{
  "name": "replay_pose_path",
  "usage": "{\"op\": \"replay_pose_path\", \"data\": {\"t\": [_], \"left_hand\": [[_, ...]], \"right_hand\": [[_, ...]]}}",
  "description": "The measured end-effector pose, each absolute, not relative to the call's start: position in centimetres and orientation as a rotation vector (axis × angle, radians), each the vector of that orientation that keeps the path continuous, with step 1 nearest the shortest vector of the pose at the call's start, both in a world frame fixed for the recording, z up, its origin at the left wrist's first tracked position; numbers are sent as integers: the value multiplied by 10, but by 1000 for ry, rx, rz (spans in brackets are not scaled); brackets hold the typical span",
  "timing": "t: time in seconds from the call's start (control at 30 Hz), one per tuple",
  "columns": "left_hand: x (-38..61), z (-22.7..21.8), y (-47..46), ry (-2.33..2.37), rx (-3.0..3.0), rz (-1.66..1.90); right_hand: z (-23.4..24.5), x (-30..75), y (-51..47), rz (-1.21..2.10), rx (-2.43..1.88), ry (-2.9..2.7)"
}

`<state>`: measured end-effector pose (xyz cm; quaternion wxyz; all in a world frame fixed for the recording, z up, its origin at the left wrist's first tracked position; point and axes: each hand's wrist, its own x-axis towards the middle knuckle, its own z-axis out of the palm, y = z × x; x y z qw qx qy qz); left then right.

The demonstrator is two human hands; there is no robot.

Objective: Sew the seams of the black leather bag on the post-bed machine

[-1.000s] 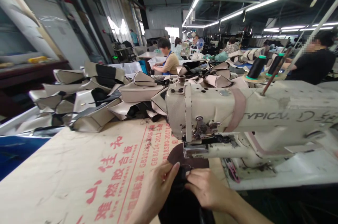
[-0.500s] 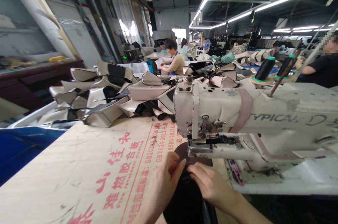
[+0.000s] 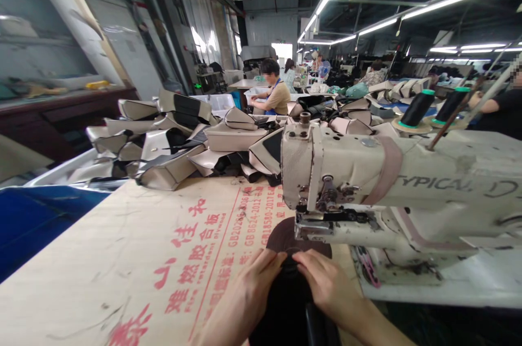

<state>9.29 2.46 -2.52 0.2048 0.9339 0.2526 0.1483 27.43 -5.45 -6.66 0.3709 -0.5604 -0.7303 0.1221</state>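
Observation:
Both my hands rest on a dark piece of material (image 3: 285, 302) in front of a cream sewing machine (image 3: 391, 183) marked TYPICAL. My left hand (image 3: 248, 294) lies on the left side of the piece, fingers together and pressed down on it. My right hand (image 3: 326, 286) presses the right side, fingertips meeting the left hand's just below the machine's foot. A brown rounded part (image 3: 281, 234) of the piece lies under the machine head.
A plywood board (image 3: 134, 259) with red printed characters covers the table. A heap of beige and black sewn covers (image 3: 175, 144) lies behind it. Two black thread cones (image 3: 416, 109) stand on the machine. Other people sit at work at tables farther back. Blue fabric (image 3: 36, 221) lies at left.
The view has shifted a little left, so the machine sits farther right in view. My fingertips have drawn closer together on the dark piece under the machine head.

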Motion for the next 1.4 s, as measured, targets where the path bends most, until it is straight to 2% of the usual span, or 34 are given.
{"op": "replay_pose_path", "data": {"t": [0.17, 0.53, 0.73, 0.97, 1.2, 1.4], "left_hand": [[100, -11, 26, 699, 2540, 386], [102, -15, 28, 649, 2504, 415], [103, -17, 25, 750, 2275, 428], [113, -15, 27, 855, 2159, 450], [68, -48, 19, 893, 1923, 370], [92, -67, 20, 1361, 2085, 603]], "right_hand": [[-63, 276, -52, 409, -1409, -1890], [-55, 275, -53, 547, -1368, -1794], [-56, 272, -54, 657, -1369, -1658], [-70, 266, -54, 542, -1409, -1517], [-71, 265, -54, 499, -1405, -1587], [-69, 259, -51, 502, -1443, -1522]]}}
